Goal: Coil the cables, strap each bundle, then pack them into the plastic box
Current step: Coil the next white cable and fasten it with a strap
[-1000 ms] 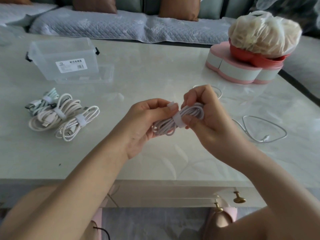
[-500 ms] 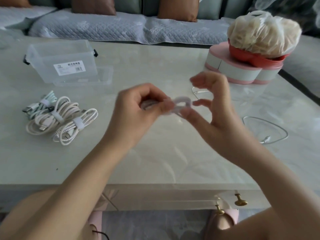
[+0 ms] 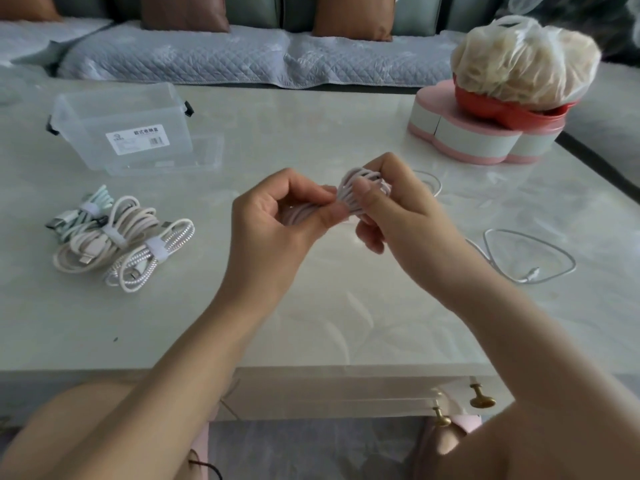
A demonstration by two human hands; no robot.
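Above the middle of the table I hold a coiled pale pink cable bundle [image 3: 349, 194] between both hands. My left hand [image 3: 277, 223] grips its left end with curled fingers. My right hand [image 3: 391, 209] pinches the right end, thumb pressed on the coils. Three strapped bundles lie at the left: a mint one [image 3: 93, 209], a beige one [image 3: 104, 240] and a braided white one [image 3: 152, 254]. The clear plastic box [image 3: 121, 126] stands open at the back left, its lid [image 3: 204, 157] flat beside it. A loose thin white cable [image 3: 530, 258] lies at the right.
A pink and white heart-shaped box [image 3: 478, 136] with a red bowl [image 3: 509, 112] and a bagged bundle [image 3: 523, 64] stands at the back right. A sofa with cushions runs behind the table [image 3: 311, 323]. Drawer knobs [image 3: 481, 400] show below the front edge.
The bundle was turned in my hands. The right hand, which had spread its fingers half a second ago, closed on the coils again, and both hands dropped slightly.
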